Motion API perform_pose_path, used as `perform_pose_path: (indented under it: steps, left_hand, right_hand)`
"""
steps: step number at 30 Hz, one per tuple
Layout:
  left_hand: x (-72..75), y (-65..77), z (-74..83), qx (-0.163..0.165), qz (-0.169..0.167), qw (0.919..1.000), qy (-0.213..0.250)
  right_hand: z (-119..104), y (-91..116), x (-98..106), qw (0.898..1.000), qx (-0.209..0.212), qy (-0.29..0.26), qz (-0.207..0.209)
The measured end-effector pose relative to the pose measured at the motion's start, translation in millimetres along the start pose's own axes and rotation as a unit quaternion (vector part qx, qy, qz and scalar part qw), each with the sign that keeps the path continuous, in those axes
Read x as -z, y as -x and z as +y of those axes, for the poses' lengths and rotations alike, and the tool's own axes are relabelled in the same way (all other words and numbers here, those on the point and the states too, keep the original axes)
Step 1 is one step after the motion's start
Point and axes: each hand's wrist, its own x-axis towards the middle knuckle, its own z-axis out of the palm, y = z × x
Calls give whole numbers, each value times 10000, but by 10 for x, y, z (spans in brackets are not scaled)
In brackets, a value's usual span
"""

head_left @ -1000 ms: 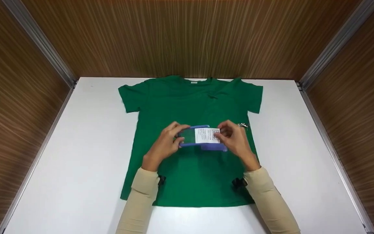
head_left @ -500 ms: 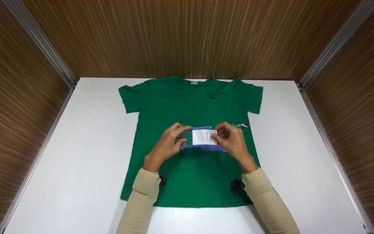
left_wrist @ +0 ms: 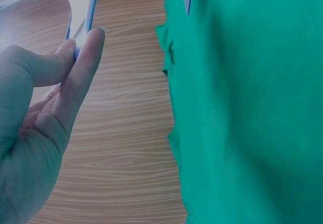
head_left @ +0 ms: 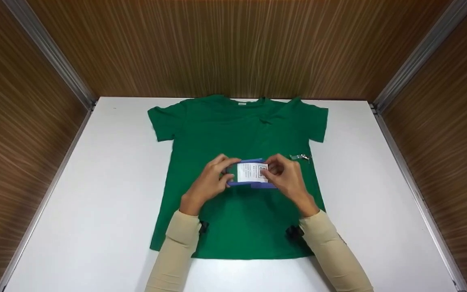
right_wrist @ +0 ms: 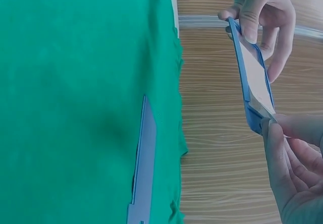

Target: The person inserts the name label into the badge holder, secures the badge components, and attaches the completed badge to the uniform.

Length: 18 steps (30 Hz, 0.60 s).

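Observation:
Over the green T-shirt [head_left: 233,227], my left hand [head_left: 209,178] pinches one end of a blue-framed card holder [head_left: 239,183] between thumb and fingers. A white printed card [head_left: 249,172] lies within the frame, with green showing between it and the left-hand end. Thumb and fingers of my right hand [head_left: 288,178] pinch the card's other end, right at the holder's rim. In the right wrist view the card [right_wrist: 256,75] sits between the holder's raised blue edges [right_wrist: 239,57], bending up slightly near the right fingertips. A separate flat blue-purple piece [right_wrist: 145,163] lies on the shirt below.
A small metal clip [head_left: 300,157] lies on the shirt's right side. The shirt is spread on a white table [head_left: 379,194], its neck toward the back. Wood-grain panels [head_left: 233,48] with metal edging [head_left: 51,48] enclose the back and sides.
The right hand has moved left with the card, narrowing the green gap at the holder's left end. The holder has shifted slightly right and toward me; more of the metal clip shows.

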Motion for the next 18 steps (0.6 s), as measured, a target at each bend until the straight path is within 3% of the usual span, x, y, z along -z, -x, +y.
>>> perform_pose_path:
  steps: [18]
  left_hand:
    - [-59,-16,26,-22,-123,9999,-63]
  right_hand:
    - [-11,35,-74,9998,194,75,-24]
